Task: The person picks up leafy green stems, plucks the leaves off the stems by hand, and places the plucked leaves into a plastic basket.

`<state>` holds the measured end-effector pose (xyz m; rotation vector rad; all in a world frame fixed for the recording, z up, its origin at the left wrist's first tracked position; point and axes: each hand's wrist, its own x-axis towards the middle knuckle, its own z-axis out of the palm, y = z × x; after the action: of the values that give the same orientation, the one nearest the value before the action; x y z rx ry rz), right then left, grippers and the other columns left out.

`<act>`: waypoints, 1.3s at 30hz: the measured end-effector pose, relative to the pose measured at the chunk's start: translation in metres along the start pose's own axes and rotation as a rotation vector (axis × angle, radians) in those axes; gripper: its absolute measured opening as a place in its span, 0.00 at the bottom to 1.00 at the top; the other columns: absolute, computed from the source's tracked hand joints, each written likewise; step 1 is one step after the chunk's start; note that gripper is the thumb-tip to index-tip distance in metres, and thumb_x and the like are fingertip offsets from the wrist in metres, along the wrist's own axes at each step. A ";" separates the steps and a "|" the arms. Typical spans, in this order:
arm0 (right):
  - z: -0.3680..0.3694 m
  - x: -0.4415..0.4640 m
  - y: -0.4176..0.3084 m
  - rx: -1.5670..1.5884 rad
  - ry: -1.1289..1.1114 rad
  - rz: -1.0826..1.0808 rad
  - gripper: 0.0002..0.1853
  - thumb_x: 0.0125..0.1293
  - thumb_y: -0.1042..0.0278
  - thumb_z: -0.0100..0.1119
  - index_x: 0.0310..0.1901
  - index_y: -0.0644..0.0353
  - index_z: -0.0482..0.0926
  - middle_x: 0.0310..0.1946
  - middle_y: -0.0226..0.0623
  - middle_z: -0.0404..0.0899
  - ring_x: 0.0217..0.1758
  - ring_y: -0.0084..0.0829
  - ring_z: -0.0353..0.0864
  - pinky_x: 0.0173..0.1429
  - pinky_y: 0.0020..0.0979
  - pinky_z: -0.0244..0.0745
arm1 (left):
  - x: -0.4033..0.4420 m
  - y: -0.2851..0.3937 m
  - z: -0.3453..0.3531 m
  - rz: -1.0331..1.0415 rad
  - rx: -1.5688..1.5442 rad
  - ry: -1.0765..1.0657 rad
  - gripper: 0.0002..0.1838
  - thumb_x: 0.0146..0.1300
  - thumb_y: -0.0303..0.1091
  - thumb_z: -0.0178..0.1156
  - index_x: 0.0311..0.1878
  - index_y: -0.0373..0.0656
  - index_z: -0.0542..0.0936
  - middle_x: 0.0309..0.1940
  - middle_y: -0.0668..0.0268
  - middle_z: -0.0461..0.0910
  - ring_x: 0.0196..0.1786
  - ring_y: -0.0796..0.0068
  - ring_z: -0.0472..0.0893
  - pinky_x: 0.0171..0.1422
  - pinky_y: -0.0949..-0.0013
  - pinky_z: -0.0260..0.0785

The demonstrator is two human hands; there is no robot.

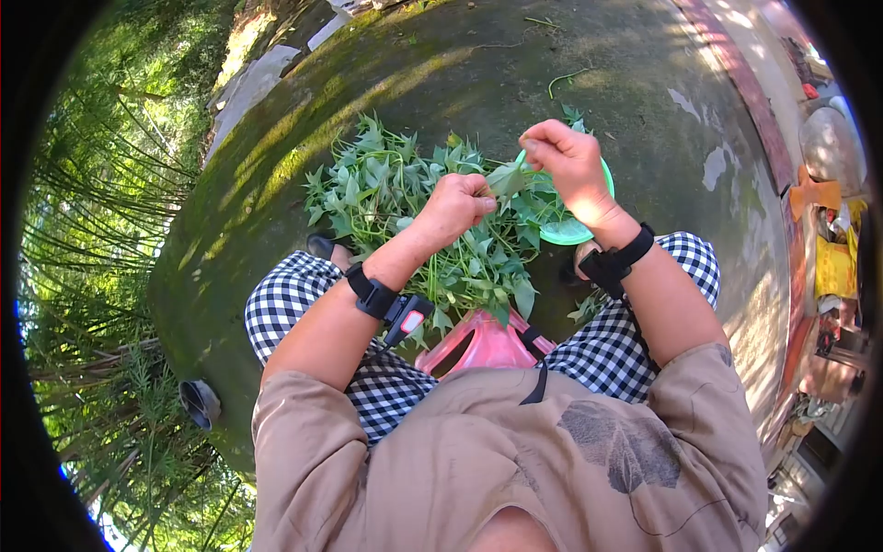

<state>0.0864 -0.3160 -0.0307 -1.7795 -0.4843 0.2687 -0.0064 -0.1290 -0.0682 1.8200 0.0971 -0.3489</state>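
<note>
A big heap of leafy green stems [377, 179], looking like sweet potato vines, lies on the ground between my feet. Over the heap my left hand [455, 207] is closed in a pinch at a leafy stem [506, 179], whose leaf spreads toward the other hand. My right hand [570, 170] is raised above a light green plastic basket [563, 233], thumb and forefinger pinched together. Whatever is between those fingertips is too small to make out. More leaves lie in the basket, partly hidden by my right hand and forearm.
Beneath me is a pink plastic stool [478, 342]. Mossy concrete [644, 120] surrounds the heap, with a loose stem [566, 81] beyond it. Bushes [110, 184] border the left side, near a dark pot [200, 403]. Assorted household items, including a yellow bag [832, 267], stand far right.
</note>
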 end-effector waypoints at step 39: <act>-0.063 -0.010 0.085 -1.151 -0.032 0.815 0.16 0.58 0.59 0.65 0.46 0.55 0.84 0.46 0.42 0.84 0.55 0.45 0.81 0.56 0.45 0.75 | -0.062 0.005 -0.217 -0.317 0.793 0.863 0.37 0.51 0.49 0.71 0.59 0.32 0.75 0.56 0.46 0.78 0.58 0.52 0.79 0.61 0.58 0.71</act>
<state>0.1199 -0.3921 -0.0963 -3.0603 0.1831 0.6660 -0.0235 0.0839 0.0049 2.6357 0.9664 0.2566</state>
